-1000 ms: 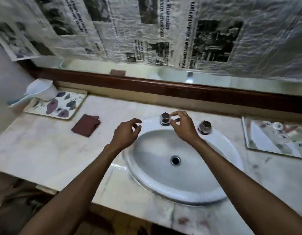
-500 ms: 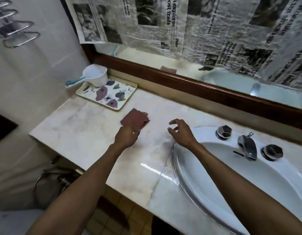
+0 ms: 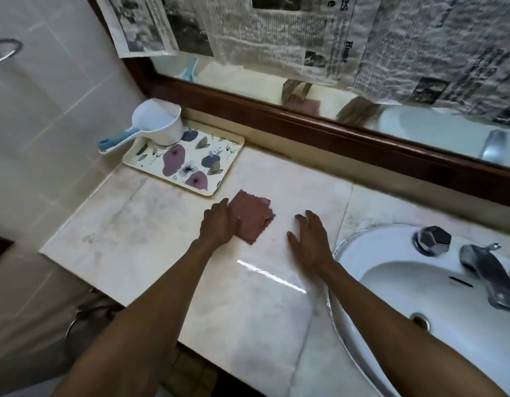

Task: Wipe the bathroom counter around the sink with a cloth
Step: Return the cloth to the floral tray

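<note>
Already the left hand [image 3: 218, 224] lies on the near-left edge of the cloth [image 3: 251, 217]; whether the fingers have closed on it I cannot tell. Just right of the cloth, the right hand [image 3: 311, 243] rests flat and spread on the counter [image 3: 150, 224], holding nothing. A loose pinch could let the cloth bunch or slide, and a wide sweep could knock the patterned tray [image 3: 185, 163] behind the cloth, with its scoop [image 3: 157, 123]. Pale marble shows smudges left of the cloth. Right of it sits the sink [image 3: 391, 282]; behind, a mirror papered with newspaper [image 3: 276, 32].
</note>
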A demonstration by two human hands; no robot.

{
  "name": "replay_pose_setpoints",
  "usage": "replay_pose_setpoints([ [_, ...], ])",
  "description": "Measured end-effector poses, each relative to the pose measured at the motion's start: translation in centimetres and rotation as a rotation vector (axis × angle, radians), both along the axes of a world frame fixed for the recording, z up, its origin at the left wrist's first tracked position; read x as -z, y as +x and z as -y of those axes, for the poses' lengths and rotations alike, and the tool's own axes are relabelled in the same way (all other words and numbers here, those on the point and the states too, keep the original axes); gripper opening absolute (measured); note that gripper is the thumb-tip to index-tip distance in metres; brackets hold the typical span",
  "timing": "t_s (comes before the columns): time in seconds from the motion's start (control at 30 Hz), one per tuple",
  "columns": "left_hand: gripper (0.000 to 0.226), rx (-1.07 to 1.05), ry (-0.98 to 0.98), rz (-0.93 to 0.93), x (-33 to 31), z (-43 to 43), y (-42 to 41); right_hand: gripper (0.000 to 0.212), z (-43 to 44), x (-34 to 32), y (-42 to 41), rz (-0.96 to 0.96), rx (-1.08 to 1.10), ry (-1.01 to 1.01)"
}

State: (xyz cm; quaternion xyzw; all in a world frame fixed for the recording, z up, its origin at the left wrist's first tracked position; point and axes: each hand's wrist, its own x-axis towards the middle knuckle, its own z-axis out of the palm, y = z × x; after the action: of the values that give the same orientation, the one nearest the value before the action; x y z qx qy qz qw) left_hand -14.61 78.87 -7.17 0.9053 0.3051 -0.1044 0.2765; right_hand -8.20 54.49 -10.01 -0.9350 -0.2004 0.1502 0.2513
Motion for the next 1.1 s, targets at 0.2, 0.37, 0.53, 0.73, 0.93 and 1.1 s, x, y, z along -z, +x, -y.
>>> replay_pose_setpoints([
  [0.2, 0.036, 0.024, 0.025, 0.158, 2.0, -0.3, 2.4, 0.055, -1.7, 0.8, 0.6, 0.050, 0.070, -0.043],
  [0.37, 0.035, 0.091, -0.120, 0.280, 2.1, -0.9, 2.5, 0.055, -2.7, 0.8, 1.1, 0.044, 0.150, -0.041],
  [0.53, 0.040, 0.265, -0.226, 0.380, 0.9, -4.9, 4.2, 0.060, -6.1, 0.9, 2.0, 0.082, 0.253, -0.049],
  [0.73, 0.034, 0.163, -0.444, 0.476, -1.2, -11.4, 7.6, 0.062, -12.4, 1.6, 2.6, 0.105, 0.315, -0.056],
  [0.93, 0.029, 0.026, -0.470, 0.412, 0.3, -18.0, 9.2, 0.065, -16.1, 3.0, 1.9, 0.102, 0.298, -0.125],
  [1.1, 0.027, -0.082, -0.420, 0.417, 2.4, -20.6, 10.3, 0.066, -15.8, 3.7, 1.3, 0.147, 0.304, -0.142],
])
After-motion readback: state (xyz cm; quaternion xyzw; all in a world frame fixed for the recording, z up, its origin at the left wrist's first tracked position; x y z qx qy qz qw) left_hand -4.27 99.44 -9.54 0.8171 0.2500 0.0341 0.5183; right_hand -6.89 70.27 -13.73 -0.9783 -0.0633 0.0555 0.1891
